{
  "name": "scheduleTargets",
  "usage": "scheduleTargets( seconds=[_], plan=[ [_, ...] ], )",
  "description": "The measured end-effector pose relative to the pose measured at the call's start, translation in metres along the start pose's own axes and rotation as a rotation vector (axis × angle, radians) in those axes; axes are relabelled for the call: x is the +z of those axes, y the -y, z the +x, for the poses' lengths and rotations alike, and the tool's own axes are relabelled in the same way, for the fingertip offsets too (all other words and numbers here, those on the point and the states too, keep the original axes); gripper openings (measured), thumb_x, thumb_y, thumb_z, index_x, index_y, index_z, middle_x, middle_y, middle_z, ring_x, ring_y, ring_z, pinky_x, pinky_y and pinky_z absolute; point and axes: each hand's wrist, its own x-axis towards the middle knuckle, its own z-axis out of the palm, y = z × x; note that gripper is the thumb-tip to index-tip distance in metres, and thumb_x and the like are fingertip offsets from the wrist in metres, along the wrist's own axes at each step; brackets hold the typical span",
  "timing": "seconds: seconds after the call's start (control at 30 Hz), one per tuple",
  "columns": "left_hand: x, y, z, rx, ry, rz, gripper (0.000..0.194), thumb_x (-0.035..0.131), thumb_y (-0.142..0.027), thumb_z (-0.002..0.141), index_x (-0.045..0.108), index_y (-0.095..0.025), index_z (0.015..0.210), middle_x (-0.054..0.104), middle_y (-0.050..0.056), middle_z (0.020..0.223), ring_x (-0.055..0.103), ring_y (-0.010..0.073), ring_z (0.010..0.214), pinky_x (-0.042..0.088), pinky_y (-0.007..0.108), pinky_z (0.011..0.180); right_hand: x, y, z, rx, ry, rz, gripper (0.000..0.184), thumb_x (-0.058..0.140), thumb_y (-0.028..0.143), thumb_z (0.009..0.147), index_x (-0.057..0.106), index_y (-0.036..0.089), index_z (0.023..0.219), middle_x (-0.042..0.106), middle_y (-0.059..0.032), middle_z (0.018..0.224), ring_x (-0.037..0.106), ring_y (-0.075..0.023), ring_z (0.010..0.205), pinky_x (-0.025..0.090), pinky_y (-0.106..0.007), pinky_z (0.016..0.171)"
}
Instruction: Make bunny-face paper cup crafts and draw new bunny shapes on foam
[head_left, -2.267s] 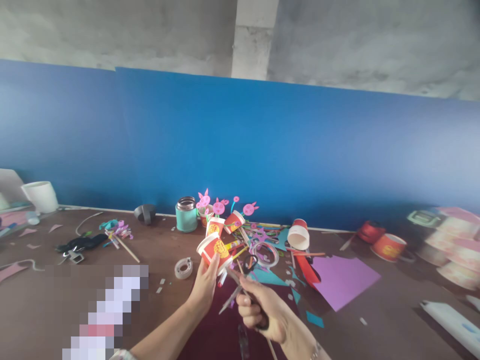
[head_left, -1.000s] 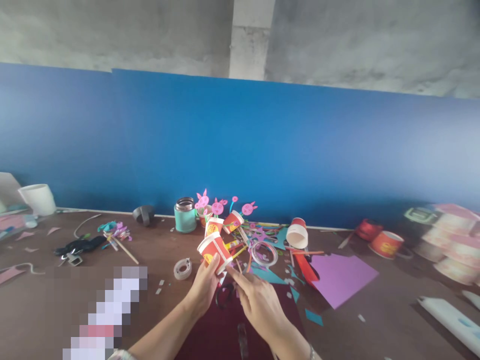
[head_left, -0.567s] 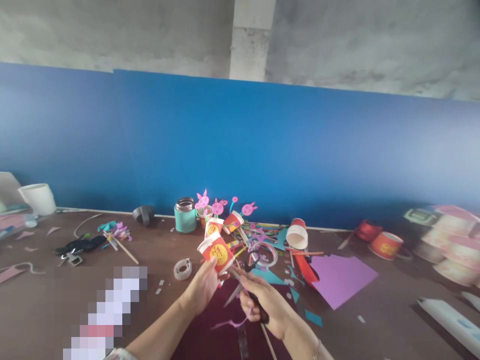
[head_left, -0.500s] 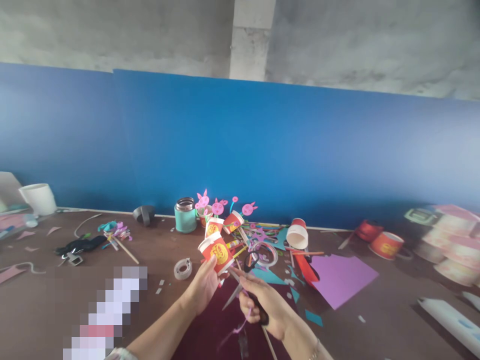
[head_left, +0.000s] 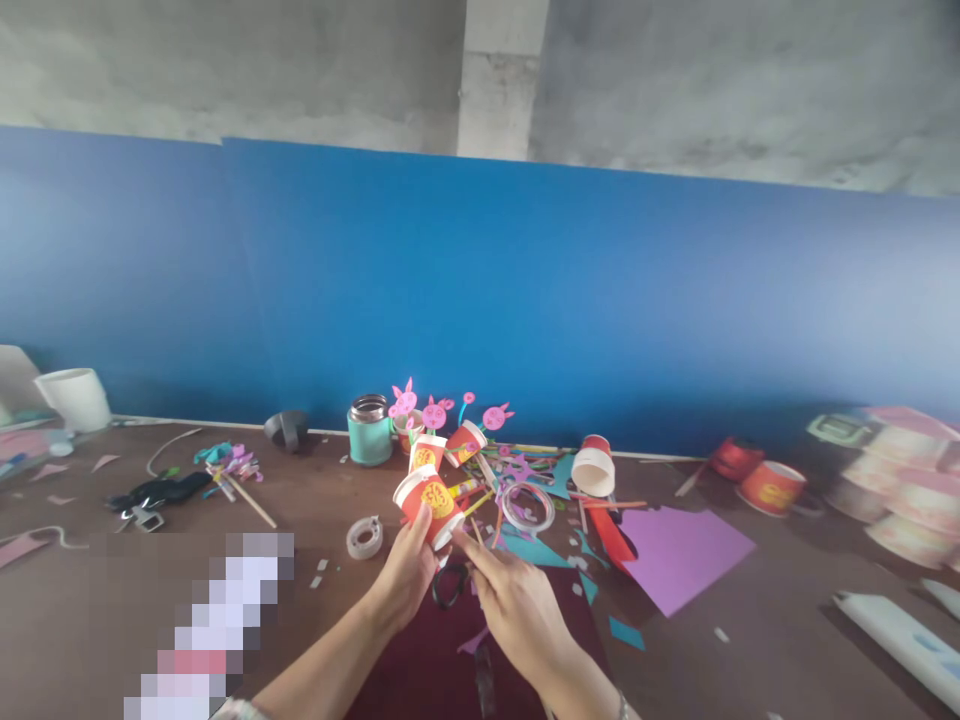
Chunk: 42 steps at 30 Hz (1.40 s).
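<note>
My left hand grips a red paper cup with a yellow emblem, tilted with its base toward my right hand. My right hand is turned palm down, its index finger reaching to the cup's base. Below that hand shows a black loop of the scissors; the blades and most of the grip are hidden by the fingers. A purple paper strip shows beside the right hand, over the maroon sheet. Behind the held cup stands another red paper cup.
Pink paper animal heads stick up at the back beside a turquoise flask. A tape roll lies left of my hands. To the right are purple paper, a tipped cup and a red cup. Scraps litter the table.
My right hand has rolled from palm-up-sideways to palm down, swinging the scissors' black loop to the left under the cup. My left hand has turned the cup slightly.
</note>
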Motion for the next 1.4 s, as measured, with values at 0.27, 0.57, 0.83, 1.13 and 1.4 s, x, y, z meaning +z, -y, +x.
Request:
scheduleTargets(
  seconds=[0.27,0.57,0.83,1.13,1.4],
  plan=[
    [-0.006,0.001,-0.001,0.062,0.122,0.087,0.033,0.060,-0.045,0.079,0.066,-0.016,0.095,0.070,0.009,0.097,0.060,0.0258,0.099,0.040,0.036,0.089,0.000,-0.001,0.004,0.631,0.341,1.288,0.048,0.056,0.043,0.083,0.048,0.020,0.125,0.041,0.0094,0.044,0.025,-0.0043,0.036,0.018,-0.016,0.038],
    [-0.008,0.005,0.000,0.156,0.109,0.114,0.040,0.066,-0.048,0.074,0.067,-0.014,0.095,0.070,0.012,0.095,0.062,0.0271,0.095,0.042,0.035,0.085,0.002,0.001,0.001,0.756,0.440,1.466,0.044,0.053,0.041,0.085,0.044,0.025,0.125,0.044,0.0098,0.043,0.031,-0.0045,0.034,0.019,-0.014,0.038],
    [-0.007,0.008,0.005,0.147,0.010,0.108,0.040,0.068,-0.045,0.073,0.065,-0.014,0.098,0.071,0.011,0.094,0.064,0.0267,0.091,0.043,0.036,0.083,0.010,0.006,-0.002,0.211,0.074,0.253,0.038,0.039,0.039,0.090,0.070,0.016,0.085,0.060,-0.0046,0.052,0.051,-0.0135,0.043,0.036,-0.026,0.049],
    [-0.007,-0.001,-0.002,0.009,0.072,0.105,0.044,0.058,-0.052,0.079,0.064,-0.016,0.102,0.070,0.010,0.101,0.061,0.0249,0.098,0.042,0.032,0.081,0.013,-0.002,0.000,0.441,0.171,0.782,0.044,0.048,0.049,0.084,0.062,0.014,0.106,0.053,0.0027,0.043,0.040,-0.0097,0.034,0.030,-0.021,0.039],
    [-0.006,0.001,0.000,0.081,0.125,0.071,0.046,0.062,-0.050,0.076,0.064,-0.014,0.104,0.067,0.012,0.106,0.056,0.0286,0.107,0.038,0.039,0.095,-0.004,0.000,0.004,0.866,0.457,1.659,0.028,0.053,0.037,0.087,0.058,0.020,0.108,0.041,0.0093,0.042,0.036,-0.0032,0.034,0.022,-0.013,0.036]
  ],
)
